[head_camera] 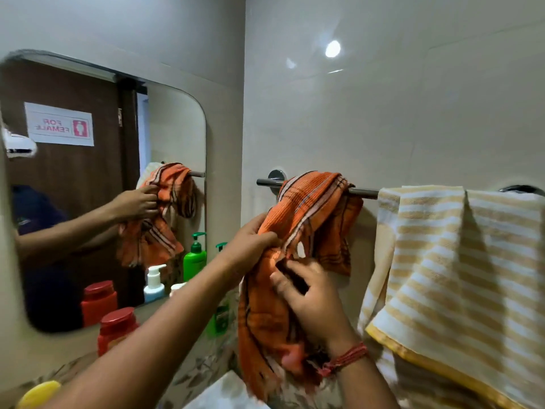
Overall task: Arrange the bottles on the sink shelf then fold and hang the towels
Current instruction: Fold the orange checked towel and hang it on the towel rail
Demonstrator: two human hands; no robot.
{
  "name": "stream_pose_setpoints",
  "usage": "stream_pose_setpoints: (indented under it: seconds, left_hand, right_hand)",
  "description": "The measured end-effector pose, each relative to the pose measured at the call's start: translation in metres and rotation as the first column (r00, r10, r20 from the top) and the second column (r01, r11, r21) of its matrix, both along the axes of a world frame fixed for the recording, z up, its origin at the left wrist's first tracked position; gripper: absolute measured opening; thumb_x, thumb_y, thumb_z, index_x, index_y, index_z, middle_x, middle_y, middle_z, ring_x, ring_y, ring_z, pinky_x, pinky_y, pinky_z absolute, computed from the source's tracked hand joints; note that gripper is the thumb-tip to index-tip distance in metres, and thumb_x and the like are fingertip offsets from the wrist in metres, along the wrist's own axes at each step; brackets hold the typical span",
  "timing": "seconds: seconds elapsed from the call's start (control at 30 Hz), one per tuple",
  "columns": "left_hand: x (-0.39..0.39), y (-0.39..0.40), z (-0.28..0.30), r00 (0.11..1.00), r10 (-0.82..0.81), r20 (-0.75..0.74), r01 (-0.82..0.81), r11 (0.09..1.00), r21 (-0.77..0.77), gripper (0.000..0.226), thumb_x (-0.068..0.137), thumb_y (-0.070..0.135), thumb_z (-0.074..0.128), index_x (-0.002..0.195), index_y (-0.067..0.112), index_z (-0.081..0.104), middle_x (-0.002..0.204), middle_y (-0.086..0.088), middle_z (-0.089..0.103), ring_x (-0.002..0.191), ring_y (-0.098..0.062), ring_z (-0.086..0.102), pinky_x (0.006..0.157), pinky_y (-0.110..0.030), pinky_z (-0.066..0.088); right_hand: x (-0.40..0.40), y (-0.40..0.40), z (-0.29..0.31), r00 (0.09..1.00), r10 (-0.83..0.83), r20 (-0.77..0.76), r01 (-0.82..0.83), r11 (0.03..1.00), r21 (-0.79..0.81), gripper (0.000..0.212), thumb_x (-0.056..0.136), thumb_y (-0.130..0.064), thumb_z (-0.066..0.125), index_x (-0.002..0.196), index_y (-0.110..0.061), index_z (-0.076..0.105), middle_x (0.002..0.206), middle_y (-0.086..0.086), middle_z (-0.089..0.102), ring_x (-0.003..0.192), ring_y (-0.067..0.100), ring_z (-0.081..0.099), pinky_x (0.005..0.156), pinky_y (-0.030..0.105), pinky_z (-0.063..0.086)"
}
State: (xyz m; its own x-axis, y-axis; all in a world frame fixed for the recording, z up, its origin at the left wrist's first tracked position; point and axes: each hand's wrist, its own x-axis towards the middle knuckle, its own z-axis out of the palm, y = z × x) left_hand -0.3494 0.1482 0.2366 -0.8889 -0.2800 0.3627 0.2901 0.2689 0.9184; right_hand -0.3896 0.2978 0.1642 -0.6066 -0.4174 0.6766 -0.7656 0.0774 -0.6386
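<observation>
Towel work was the step in hand, and the towel rail [362, 192] on the tiled wall serves as the landmark throughout. An orange checked towel [312, 208] lay bunched over the rail's left end, one crumpled tail hanging well below the bar and a shorter one drooping behind it. The left hand [250, 246] was below the rail and left of the bunch, fingers curled and pinching a fold of the orange cloth. The right hand [312, 299], lower still and directly under the bunch, had fingers hooked into the hanging tail; it was blurred, so how firmly it gripped could not be judged, though cloth clearly sat between fingers and thumb. A red thread bracelet [348, 357] circled that wrist. A yellow-and-white striped towel [460, 261] hung over the rail's right part, draped unevenly with one corner sagging low. Left of the rail and below it, on the sink shelf under the mirror [103, 187], stood a red-capped jar [116, 329] and a green pump bottle [218, 314], the latter partly hidden by the left forearm; these seemed already grouped, so the bottle part looked largely done. The orange towel was neither folded nor hung flat. The next move would probably call for lifting it free of the rail or spreading it along the bar, finding its edges, and evening the two tails.
</observation>
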Motion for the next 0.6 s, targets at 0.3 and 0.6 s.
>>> stream_pose_setpoints:
  seconds: [0.3,0.6]
  left_hand:
    - [0.062,0.026,-0.071,0.962,-0.093,0.256,0.096,0.995,0.0,0.055,0.069,0.018,0.061,0.112,0.053,0.056,0.118,-0.003,0.065,0.1,-0.019,0.068,0.087,-0.036,0.056]
    - [0.102,0.014,-0.048,0.952,0.27,-0.143,-0.254,0.959,0.124,0.039,0.08,0.034,0.064,0.117,0.025,0.064,0.112,0.012,0.075,0.11,-0.018,0.068,0.092,-0.03,0.056]
  right_hand:
    - [-0.02,-0.015,0.05,0.728,0.5,0.469,-0.196,0.808,-0.556,0.056,0.082,-0.034,0.077,0.131,-0.018,0.056,0.118,0.007,0.072,0.107,0.027,0.07,0.095,0.049,0.055]
    - [0.031,-0.028,0.004,0.735,0.641,0.22,-0.643,0.762,-0.073,0.047,0.084,-0.022,0.073,0.128,-0.032,0.062,0.123,-0.008,0.07,0.116,0.009,0.064,0.101,0.035,0.051]
